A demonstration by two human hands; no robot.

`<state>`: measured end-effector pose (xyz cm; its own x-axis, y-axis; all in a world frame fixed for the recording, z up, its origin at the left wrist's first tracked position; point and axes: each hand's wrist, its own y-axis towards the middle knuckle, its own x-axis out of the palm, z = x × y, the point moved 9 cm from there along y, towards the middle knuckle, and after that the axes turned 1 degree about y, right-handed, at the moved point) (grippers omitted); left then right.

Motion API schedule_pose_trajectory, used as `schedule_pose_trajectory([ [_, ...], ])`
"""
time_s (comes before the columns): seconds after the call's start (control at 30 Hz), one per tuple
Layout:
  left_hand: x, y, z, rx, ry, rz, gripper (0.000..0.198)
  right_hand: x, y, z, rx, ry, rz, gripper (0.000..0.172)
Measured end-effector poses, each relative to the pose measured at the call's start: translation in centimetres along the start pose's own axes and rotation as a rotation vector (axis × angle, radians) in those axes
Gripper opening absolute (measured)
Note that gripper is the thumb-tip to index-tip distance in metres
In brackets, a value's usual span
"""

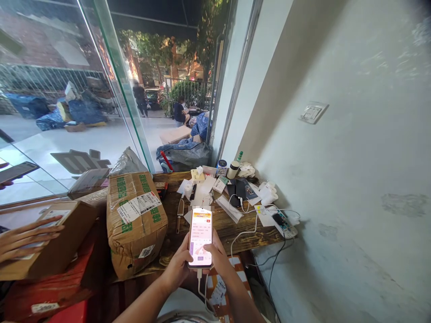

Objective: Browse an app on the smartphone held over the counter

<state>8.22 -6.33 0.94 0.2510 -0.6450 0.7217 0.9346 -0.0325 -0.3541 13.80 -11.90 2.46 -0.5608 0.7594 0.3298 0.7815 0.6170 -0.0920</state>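
head view, looking forward and down, close over the desk.

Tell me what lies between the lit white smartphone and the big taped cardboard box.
A small steel knife, flat on the dark wooden tabletop beside the smartphone; the head view shows it.

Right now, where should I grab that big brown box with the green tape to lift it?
Probably with two hands, one flat on each side wall of the cardboard box, reaching from the near edge of the table. It is wide, bulging and tilted, too broad for one hand.
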Motion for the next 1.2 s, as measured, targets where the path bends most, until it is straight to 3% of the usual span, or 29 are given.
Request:
schedule_pose_trajectory([
  [0.23,-0.4,0.0,1.4,0.086,0.152,0.176,0.080,0.7,-0.3,-0.9,-0.019,-0.072,-0.039,0.065],
  [0.33,-0.4,0.1,1.9,0.112,0.171,0.223,0.084,0.9,-0.6,-1.5,-0.043,-0.112,-0.037,0.065],
  [0.57,-0.2,-0.1,1.0,0.060,0.123,0.145,0.090,0.7,-0.8,-1.8,-0.100,-0.173,-0.007,0.055],
  [0.77,-0.7,-0.1,0.8,0.056,0.143,0.183,0.090,0.6,-0.8,-1.4,-0.092,-0.138,-0.016,0.057],
  [0.97,0.1,-0.3,1.2,0.061,0.044,0.175,0.076,0.4,-0.7,-0.9,-0.078,-0.135,-0.018,0.055],
  [1.2,-0.6,0.0,0.7,0.039,-0.030,0.173,0.092,0.2,-0.7,-1.2,-0.117,-0.235,-0.004,0.048],
])
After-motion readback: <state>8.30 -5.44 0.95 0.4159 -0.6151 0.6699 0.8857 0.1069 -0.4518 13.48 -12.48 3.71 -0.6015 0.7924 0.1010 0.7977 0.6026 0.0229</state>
